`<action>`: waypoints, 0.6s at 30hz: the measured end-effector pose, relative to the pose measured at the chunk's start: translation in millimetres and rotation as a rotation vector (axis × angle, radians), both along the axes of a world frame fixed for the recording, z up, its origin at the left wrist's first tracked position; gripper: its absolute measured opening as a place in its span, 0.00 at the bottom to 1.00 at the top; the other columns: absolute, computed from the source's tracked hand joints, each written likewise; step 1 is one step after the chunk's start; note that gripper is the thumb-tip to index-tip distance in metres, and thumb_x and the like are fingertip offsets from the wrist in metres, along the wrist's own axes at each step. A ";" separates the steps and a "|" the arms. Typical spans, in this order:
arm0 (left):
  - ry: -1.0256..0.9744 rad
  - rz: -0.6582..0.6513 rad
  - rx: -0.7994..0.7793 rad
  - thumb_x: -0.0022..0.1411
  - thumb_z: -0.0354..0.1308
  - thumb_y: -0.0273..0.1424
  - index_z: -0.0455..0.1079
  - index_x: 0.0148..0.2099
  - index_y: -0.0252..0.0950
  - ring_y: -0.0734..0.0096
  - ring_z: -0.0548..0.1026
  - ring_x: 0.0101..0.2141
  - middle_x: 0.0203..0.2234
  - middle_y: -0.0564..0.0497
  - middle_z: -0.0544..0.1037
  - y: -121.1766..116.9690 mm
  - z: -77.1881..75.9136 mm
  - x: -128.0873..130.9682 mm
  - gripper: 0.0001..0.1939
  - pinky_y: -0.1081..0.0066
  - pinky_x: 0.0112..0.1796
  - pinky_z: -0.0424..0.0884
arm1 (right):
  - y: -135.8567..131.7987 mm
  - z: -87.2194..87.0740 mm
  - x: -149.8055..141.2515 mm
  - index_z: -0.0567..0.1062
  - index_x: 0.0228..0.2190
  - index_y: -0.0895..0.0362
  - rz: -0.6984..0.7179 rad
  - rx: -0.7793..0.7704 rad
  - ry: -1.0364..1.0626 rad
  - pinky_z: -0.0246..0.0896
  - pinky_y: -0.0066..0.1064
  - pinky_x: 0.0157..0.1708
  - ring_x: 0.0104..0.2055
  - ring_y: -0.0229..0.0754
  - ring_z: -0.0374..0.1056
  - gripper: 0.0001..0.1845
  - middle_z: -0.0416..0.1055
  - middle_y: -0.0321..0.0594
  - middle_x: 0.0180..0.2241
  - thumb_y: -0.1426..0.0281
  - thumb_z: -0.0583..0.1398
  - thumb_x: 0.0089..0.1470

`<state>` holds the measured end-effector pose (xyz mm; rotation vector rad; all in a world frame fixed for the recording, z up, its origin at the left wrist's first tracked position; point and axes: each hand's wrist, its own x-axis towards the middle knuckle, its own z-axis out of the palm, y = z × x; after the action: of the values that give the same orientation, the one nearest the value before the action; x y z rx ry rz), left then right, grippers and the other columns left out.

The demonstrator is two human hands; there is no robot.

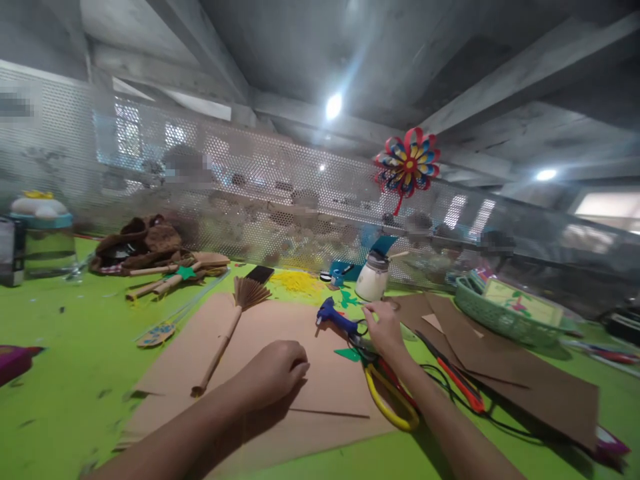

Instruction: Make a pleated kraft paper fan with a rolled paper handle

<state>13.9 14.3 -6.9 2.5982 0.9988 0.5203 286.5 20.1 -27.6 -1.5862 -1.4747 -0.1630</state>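
Note:
My left hand (281,372) rests curled on brown kraft paper (330,390), its fingertips turned under; anything inside is hidden. Fingers drawn together, my right hand (383,328) hovers beside the handle end of a blue glue gun (336,317); I cannot make out anything in its pinch. Under my right wrist are scissors with yellow handles (393,407) and a green paper piece (347,355). Left of my hands, a rolled paper stick (217,353) with a pleated paper fan (249,293) at its top lies on the paper.
To the right lie an orange utility knife (460,383), a black cord, brown card (540,390) and a green basket (505,317). A white jar (373,279) and yellow shreds (295,283) sit at the back by a perforated screen (280,207). Paper sticks (165,283) are at left.

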 end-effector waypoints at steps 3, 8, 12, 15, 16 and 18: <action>-0.030 0.017 -0.027 0.59 0.47 0.29 0.72 0.33 0.33 0.67 0.70 0.32 0.32 0.46 0.75 -1.1 -1.1 0.0 0.12 0.71 0.33 0.62 | -8.2 7.8 -4.3 0.74 0.37 0.60 -0.024 0.076 0.064 0.68 0.38 0.39 0.37 0.41 0.71 0.10 0.74 0.39 0.36 0.65 0.58 0.61; -0.374 -0.026 -0.387 0.60 0.50 0.32 0.71 0.38 0.34 0.69 0.69 0.32 0.32 0.48 0.74 4.4 -7.3 6.5 0.11 0.72 0.31 0.64 | -42.9 16.5 -44.9 0.75 0.24 0.58 0.206 0.079 0.048 0.63 0.29 0.29 0.27 0.40 0.69 0.14 0.72 0.36 0.23 0.64 0.59 0.57; -0.465 -0.203 -0.639 0.60 0.53 0.40 0.72 0.36 0.34 0.72 0.69 0.29 0.26 0.51 0.74 9.6 -8.4 11.6 0.14 0.73 0.30 0.64 | -56.6 13.1 -73.4 0.73 0.19 0.57 0.447 0.038 -0.059 0.58 0.28 0.29 0.26 0.38 0.66 0.14 0.70 0.35 0.20 0.66 0.63 0.52; -0.452 -0.251 -0.704 0.58 0.56 0.42 0.71 0.28 0.33 0.76 0.67 0.25 0.21 0.53 0.72 9.8 -6.0 10.2 0.17 0.74 0.29 0.61 | -57.7 10.4 -74.9 0.72 0.17 0.58 0.541 -0.003 -0.092 0.55 0.28 0.27 0.24 0.36 0.64 0.14 0.69 0.34 0.18 0.68 0.65 0.49; -0.442 -0.267 -0.740 0.57 0.58 0.42 0.71 0.27 0.32 0.76 0.67 0.24 0.20 0.54 0.71 8.7 -5.1 8.9 0.17 0.75 0.28 0.61 | -58.1 10.6 -73.3 0.72 0.17 0.58 0.559 -0.017 -0.091 0.54 0.27 0.26 0.23 0.36 0.63 0.14 0.68 0.34 0.18 0.68 0.66 0.49; -0.416 -0.285 -0.841 0.56 0.60 0.42 0.72 0.28 0.32 0.78 0.66 0.23 0.20 0.54 0.72 5.6 -3.8 5.9 0.17 0.75 0.27 0.60 | -60.1 12.9 -69.9 0.72 0.17 0.58 0.591 -0.048 -0.087 0.54 0.26 0.25 0.23 0.35 0.64 0.13 0.69 0.34 0.19 0.70 0.68 0.46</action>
<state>19.8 19.9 -10.7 1.7383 0.5241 0.4157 216.5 -39.9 -14.7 -1.1276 -1.9608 0.1478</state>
